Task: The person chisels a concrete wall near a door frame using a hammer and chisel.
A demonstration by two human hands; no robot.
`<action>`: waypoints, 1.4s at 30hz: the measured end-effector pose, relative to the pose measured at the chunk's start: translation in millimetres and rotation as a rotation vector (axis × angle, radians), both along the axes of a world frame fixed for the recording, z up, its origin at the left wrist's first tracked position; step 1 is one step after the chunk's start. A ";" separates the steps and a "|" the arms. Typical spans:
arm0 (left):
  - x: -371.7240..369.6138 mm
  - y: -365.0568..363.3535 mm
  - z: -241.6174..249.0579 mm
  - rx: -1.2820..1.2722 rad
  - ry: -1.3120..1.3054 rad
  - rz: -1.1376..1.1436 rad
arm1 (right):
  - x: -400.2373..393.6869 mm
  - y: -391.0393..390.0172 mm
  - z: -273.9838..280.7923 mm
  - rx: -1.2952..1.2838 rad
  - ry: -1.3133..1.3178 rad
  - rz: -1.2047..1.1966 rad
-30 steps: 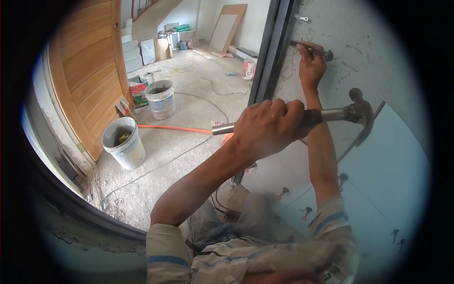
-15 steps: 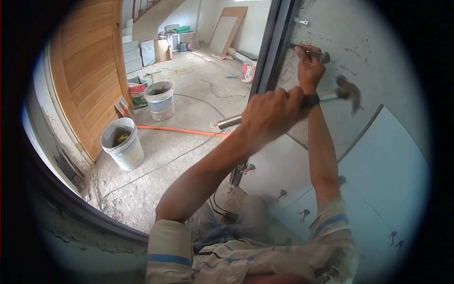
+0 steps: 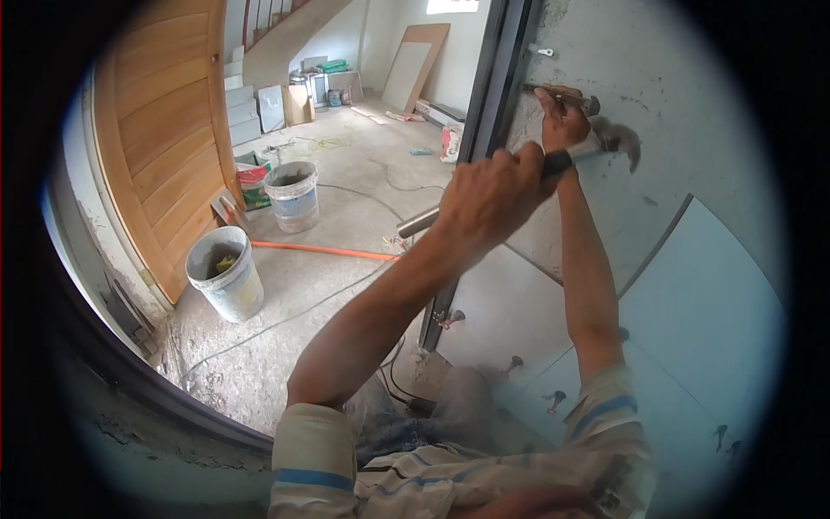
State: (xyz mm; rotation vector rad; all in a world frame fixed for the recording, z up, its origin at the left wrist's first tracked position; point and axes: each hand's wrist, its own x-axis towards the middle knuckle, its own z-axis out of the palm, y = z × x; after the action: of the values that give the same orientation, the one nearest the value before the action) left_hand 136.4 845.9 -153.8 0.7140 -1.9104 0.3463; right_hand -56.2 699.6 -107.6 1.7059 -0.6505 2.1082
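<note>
My left hand (image 3: 494,195) is wrapped around a claw hammer (image 3: 558,163), its metal handle end poking out below the fist. The blurred hammer head is close beside the thick dark end of a chisel (image 3: 591,105). My right hand (image 3: 566,125) pinches that chisel, fingers closed around its shank. It lies nearly level against the grey wall (image 3: 640,78), its thin end pointing at the dark metal door frame (image 3: 484,112). Above the right hand, a small white tab (image 3: 542,53) sticks out of the wall.
Large pale tiles (image 3: 692,285) cover the lower wall, with several red-and-black tile clips (image 3: 556,401) along their joints. Through the doorway stand two buckets (image 3: 226,290), a wooden door (image 3: 164,130) and an orange pole (image 3: 320,252). Cables run across the concrete floor (image 3: 285,363).
The hammer head has swung left and slightly up, closer to the chisel's end. My right hand keeps the chisel at nearly the same place, and the view has shifted slightly.
</note>
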 end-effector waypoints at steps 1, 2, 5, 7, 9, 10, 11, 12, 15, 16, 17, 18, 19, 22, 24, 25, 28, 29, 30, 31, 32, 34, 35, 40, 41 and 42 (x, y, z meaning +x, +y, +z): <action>0.3 7.1 -7.5 -0.025 -0.001 -0.018 | 3.1 8.1 -0.4 -0.030 0.018 -0.046; 1.6 10.8 -12.1 -0.030 -0.005 -0.016 | 6.1 14.7 2.1 -0.065 0.039 -0.093; 7.8 21.4 -12.9 -0.176 0.037 -0.123 | 3.5 9.1 24.3 -0.143 -0.016 -0.112; 7.9 27.6 -4.7 -0.197 0.045 -0.130 | 6.6 9.2 35.8 -0.122 -0.019 -0.057; 7.5 33.1 1.4 -0.210 0.051 -0.134 | 10.1 9.2 34.2 -0.076 -0.006 -0.121; 6.0 35.1 5.7 -0.303 0.072 -0.164 | 10.7 9.2 35.9 -0.034 0.007 -0.189; 4.0 34.7 9.1 -0.399 0.094 -0.193 | 10.9 7.3 38.4 -0.041 0.008 -0.188; -0.1 29.1 12.8 -0.403 0.096 -0.189 | 8.9 1.1 38.0 -0.085 0.005 -0.050; -10.3 -7.3 25.7 -0.558 0.170 -0.236 | 15.8 1.4 34.4 -0.094 -0.036 0.136; -10.3 -13.1 32.4 -0.562 0.170 -0.236 | 15.6 2.0 35.2 -0.074 -0.078 0.181; -10.4 -17.0 37.4 -0.265 0.104 -0.130 | 13.9 2.8 35.1 -0.077 -0.077 0.180; -8.6 -15.3 42.5 0.028 0.041 -0.021 | 11.0 1.5 35.6 -0.066 -0.031 0.114; -4.1 -6.9 41.1 0.075 0.002 -0.027 | 8.6 -0.3 38.0 -0.058 0.014 0.049; 10.5 5.5 9.3 -0.038 -0.007 -0.073 | 4.9 5.0 38.8 -0.087 -0.021 -0.024; 20.8 11.5 -1.2 -0.029 -0.030 -0.063 | 8.2 8.8 42.7 -0.136 -0.090 0.234; 25.7 13.9 -4.9 0.001 -0.054 -0.024 | 7.1 12.1 45.9 -0.131 -0.077 0.152; 32.7 14.7 -12.4 0.061 -0.078 0.010 | 6.7 9.5 46.8 -0.089 -0.091 0.082; 33.3 14.6 -12.9 0.080 -0.067 0.011 | 7.7 6.8 49.3 -0.062 -0.107 0.102; 33.2 15.2 -11.7 0.076 -0.071 0.014 | 6.9 5.4 50.9 -0.065 -0.110 0.105; 33.8 16.9 -10.8 0.086 -0.085 0.029 | 7.3 3.4 50.1 -0.102 -0.093 0.132; 34.0 18.6 -10.1 0.097 -0.099 0.045 | 7.5 1.3 48.8 -0.139 -0.075 0.159; 31.8 21.4 -8.3 0.062 -0.111 0.043 | 4.5 -0.1 46.6 -0.134 -0.061 0.196; 30.9 22.7 -5.6 0.023 -0.116 0.037 | 3.8 -1.5 48.0 -0.132 -0.041 0.232; 19.1 44.5 16.6 -0.128 -0.108 0.019 | 8.4 7.3 45.1 -0.095 -0.026 0.257; 17.3 46.7 19.8 -0.189 -0.087 0.001 | 8.1 8.3 45.1 -0.073 -0.017 0.237; 16.3 48.9 22.8 -0.191 -0.086 0.000 | 6.3 6.7 44.8 -0.074 -0.016 0.236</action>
State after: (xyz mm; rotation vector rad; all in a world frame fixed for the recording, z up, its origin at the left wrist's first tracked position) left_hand 152.7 894.8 -131.0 0.5808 -1.9270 0.5590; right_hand -49.8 706.3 -62.8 1.8030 -0.3855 2.2743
